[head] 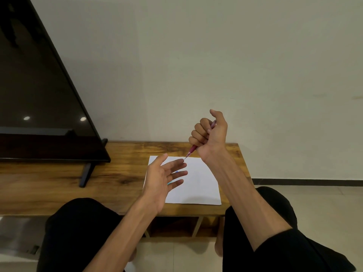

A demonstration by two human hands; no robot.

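Observation:
A white sheet of paper [198, 183] lies on the low wooden table [121, 173], near its right end. My right hand [209, 134] is raised above the paper's far edge, its fingers curled in a fist round a pink-red pen [191, 151] whose tip points down towards the sheet. My left hand [164, 178] hovers over the paper's left part, palm turned up and fingers spread, holding nothing. A small blue and teal thing [172, 178] shows between its fingers; I cannot tell what it is.
A large dark television [39, 95] on slanted black feet stands on the table's left part, against a plain wall. My knees in black trousers [78, 232] sit before the table. Beige tiled floor [314, 197] lies to the right.

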